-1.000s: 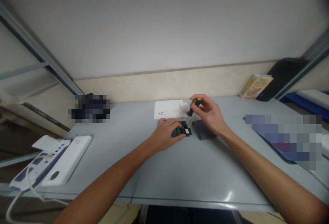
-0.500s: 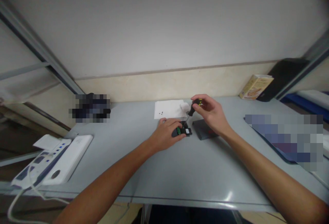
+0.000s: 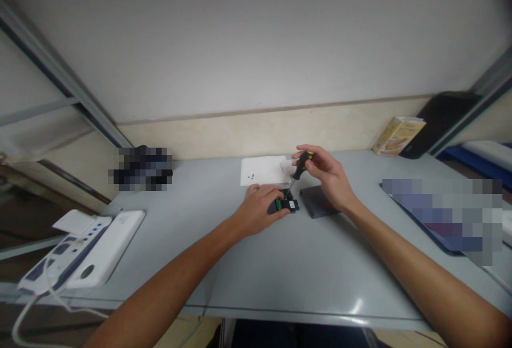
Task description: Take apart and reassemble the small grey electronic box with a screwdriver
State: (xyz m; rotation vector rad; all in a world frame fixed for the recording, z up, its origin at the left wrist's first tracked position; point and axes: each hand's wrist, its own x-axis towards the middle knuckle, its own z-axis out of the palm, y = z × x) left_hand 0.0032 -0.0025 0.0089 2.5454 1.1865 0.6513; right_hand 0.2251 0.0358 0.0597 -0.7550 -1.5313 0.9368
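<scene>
A small dark electronic device (image 3: 291, 205) with a bare green circuit board (image 3: 279, 204) lies on the table, and my left hand (image 3: 260, 207) grips it from the left, fingers over its far side and thumb along its near side. My right hand (image 3: 326, 172) holds a black and yellow screwdriver (image 3: 302, 166) by the handle, thumb on one side and fingers on the other. The shaft slants down to the device's board; exactly what its tip touches is too small to tell. Just right of the device, partly under my right hand, lies a flat dark grey object (image 3: 316, 202).
Behind my hands, white paper (image 3: 262, 167) carries several tiny dark pieces, perhaps screws. A white power strip (image 3: 60, 252) and a white flat box (image 3: 116, 247) occupy the left. A yellow box (image 3: 399, 136) stands at the back right. Blurred items lie at both sides.
My right hand's fingers have loosened and spread a little around the screwdriver handle, which has shifted slightly. The device and my left hand stay in place.
</scene>
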